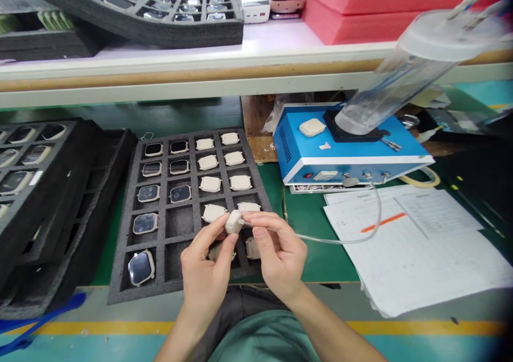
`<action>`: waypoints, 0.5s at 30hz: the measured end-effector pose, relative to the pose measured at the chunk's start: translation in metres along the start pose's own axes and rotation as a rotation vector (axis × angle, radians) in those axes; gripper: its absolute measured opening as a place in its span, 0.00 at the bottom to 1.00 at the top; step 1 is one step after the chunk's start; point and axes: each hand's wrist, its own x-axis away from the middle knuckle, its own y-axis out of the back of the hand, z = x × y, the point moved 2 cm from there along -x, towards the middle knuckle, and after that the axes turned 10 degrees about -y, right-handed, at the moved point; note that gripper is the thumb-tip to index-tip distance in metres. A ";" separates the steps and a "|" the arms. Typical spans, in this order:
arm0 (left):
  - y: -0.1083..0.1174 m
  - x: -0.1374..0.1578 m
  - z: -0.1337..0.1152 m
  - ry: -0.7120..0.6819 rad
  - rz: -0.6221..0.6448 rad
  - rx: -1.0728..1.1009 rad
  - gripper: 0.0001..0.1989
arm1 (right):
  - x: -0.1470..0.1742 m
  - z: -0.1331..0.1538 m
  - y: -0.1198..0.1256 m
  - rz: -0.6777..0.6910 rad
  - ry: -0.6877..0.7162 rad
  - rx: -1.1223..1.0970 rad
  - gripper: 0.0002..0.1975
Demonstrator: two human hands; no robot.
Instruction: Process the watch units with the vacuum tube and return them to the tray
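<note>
My left hand [206,271] pinches a small cream watch case [233,222] between thumb and fingers, just above the near end of a dark foam tray [182,224]. My right hand [276,249] holds the tip of a thin clear tube [340,239] against the side of that case. The tube curves right and up to a blue box machine [344,156]. The tray's left columns hold cases with the dark screen up, and its right columns hold cream cases lying back up.
A clear cylinder [401,76] leans over the blue machine, where another cream case [311,127] lies. Printed sheets [417,244] lie to the right. Stacked foam trays [44,191] stand at left. On the shelf above are another tray [160,14] and pink foam sheets [360,9].
</note>
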 end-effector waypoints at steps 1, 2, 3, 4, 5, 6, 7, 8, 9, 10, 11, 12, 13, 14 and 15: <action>0.000 0.000 0.000 -0.002 0.002 0.000 0.14 | 0.000 0.000 0.000 -0.002 0.001 0.004 0.11; 0.000 -0.001 0.000 -0.004 0.001 -0.003 0.14 | -0.001 0.000 0.000 -0.004 0.003 0.007 0.11; 0.000 -0.001 0.000 -0.005 0.000 -0.010 0.14 | -0.001 0.000 0.000 -0.006 0.005 0.010 0.10; 0.000 -0.001 0.000 -0.005 -0.001 -0.017 0.14 | -0.001 0.000 0.000 -0.006 0.007 0.010 0.10; 0.000 -0.001 0.001 -0.006 -0.002 -0.025 0.15 | -0.001 0.000 0.000 -0.007 0.008 0.007 0.11; 0.000 -0.001 0.001 -0.008 -0.003 -0.031 0.15 | -0.001 0.000 0.000 -0.007 0.008 0.002 0.11; 0.000 -0.001 0.001 -0.010 -0.002 -0.035 0.15 | -0.001 0.000 -0.001 -0.007 0.008 -0.004 0.11; 0.000 -0.001 0.001 -0.012 0.001 -0.036 0.15 | -0.001 0.000 -0.001 -0.006 0.007 -0.009 0.11; -0.001 -0.001 0.001 -0.014 0.004 -0.038 0.15 | -0.001 0.000 -0.001 -0.004 0.006 -0.013 0.11; 0.000 -0.001 0.001 -0.015 0.005 -0.039 0.15 | -0.001 0.000 -0.001 -0.001 0.004 -0.016 0.11; 0.000 -0.001 0.001 -0.017 0.005 -0.040 0.15 | -0.001 -0.001 -0.001 0.001 0.002 -0.019 0.11; 0.000 -0.002 0.001 -0.019 0.005 -0.042 0.14 | -0.001 -0.001 -0.001 0.003 -0.001 -0.023 0.11; 0.000 -0.002 0.000 -0.021 0.004 -0.046 0.14 | -0.001 -0.002 -0.001 0.005 -0.002 -0.027 0.11; 0.000 -0.002 0.000 -0.024 0.005 -0.051 0.14 | -0.001 -0.002 -0.001 0.005 -0.003 -0.030 0.11; 0.001 -0.002 0.000 -0.026 0.005 -0.058 0.14 | -0.001 -0.002 -0.001 0.004 -0.002 -0.033 0.12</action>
